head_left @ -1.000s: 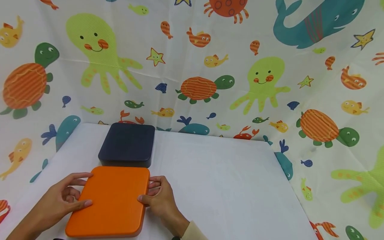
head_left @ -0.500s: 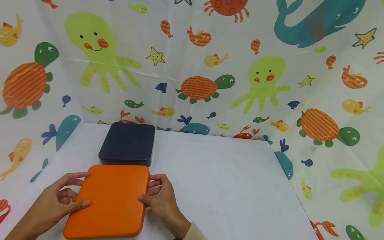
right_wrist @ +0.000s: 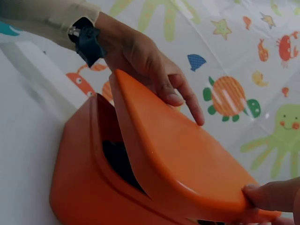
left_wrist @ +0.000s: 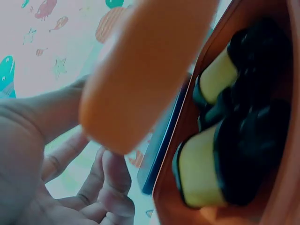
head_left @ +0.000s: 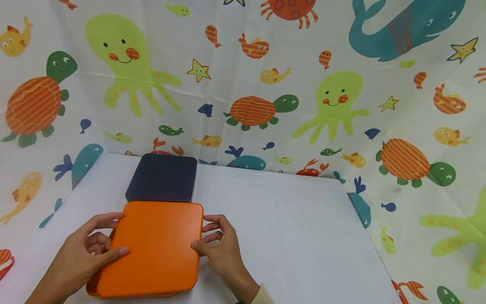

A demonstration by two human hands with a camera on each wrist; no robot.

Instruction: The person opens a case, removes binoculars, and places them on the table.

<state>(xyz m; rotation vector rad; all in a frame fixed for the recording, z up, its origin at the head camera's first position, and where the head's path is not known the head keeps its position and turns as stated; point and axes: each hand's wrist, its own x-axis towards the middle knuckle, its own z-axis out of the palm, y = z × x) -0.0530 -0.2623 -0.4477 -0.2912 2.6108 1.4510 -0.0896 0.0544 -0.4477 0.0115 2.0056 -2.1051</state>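
An orange lid [head_left: 155, 249] is raised and shifted right off its orange box [right_wrist: 75, 173], tilted over the open top. My left hand [head_left: 85, 253] holds the lid's left side, thumb on top and fingers at the edge. At the opposite side my right hand [head_left: 222, 251] pinches the lid, its thumb on the top face. In the left wrist view the box's inside shows, with black-and-yellow objects [left_wrist: 201, 164] whose kind I cannot tell. The lid hides most of the box in the head view.
Just behind the orange box sits a dark navy box [head_left: 163, 177], its front partly hidden by the lid. A white-covered table [head_left: 296, 236] stretches to the right. A sea-animal printed curtain [head_left: 258, 76] surrounds the table's back and sides.
The lid was seated on the box; both hands have lifted it and moved it right and slightly back. The box's left rim and inside now show.
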